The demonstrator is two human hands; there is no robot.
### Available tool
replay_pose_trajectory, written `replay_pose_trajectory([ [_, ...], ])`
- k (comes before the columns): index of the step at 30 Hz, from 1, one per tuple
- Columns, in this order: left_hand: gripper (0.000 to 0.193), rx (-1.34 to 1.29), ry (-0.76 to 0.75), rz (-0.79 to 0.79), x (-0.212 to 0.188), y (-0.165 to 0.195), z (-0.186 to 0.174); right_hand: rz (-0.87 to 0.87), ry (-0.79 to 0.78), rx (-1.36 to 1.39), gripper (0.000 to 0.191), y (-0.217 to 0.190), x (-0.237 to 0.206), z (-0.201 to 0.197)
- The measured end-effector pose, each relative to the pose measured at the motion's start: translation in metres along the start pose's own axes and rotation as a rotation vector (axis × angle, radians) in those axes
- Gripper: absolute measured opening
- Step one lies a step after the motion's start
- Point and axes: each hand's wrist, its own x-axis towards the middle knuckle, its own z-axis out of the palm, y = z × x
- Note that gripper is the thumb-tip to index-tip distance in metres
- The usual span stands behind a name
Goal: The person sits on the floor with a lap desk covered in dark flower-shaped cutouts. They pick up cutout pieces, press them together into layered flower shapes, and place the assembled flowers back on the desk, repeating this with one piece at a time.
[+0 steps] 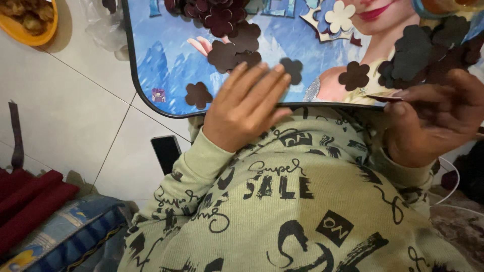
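head view: the left hand [247, 108] lies flat and open on the desk's [151, 95] near edge, holding nothing. the right hand [433, 121] pinches a dark paper flower [384, 98] at that edge. a bump could scatter the loose flowers [197, 94].

A small worktop [151, 60] with a blue picture printed on its top and a dark rim carries loose flower-shaped cutouts: a dark brown one [198, 94] near its left corner, another [354, 75] to the right, a heap [222, 20] at the far edge, a cream one [340, 16] beside it
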Motion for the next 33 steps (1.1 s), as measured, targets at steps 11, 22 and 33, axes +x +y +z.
replay_pose_trajectory([
  [11,0.018,-0.902,-0.132,-0.624,0.003,0.025,0.002,0.233,0.063,0.101,0.066,-0.021,0.007,0.026],
  [22,0.032,-1.656,-0.149,-0.959,0.024,0.019,0.027,0.434,0.014,0.311,0.052,-0.053,0.052,0.055],
  [33,0.029,-1.829,-0.078,-1.058,0.023,0.026,0.036,0.546,0.062,0.49,0.057,-0.071,0.066,0.083],
])
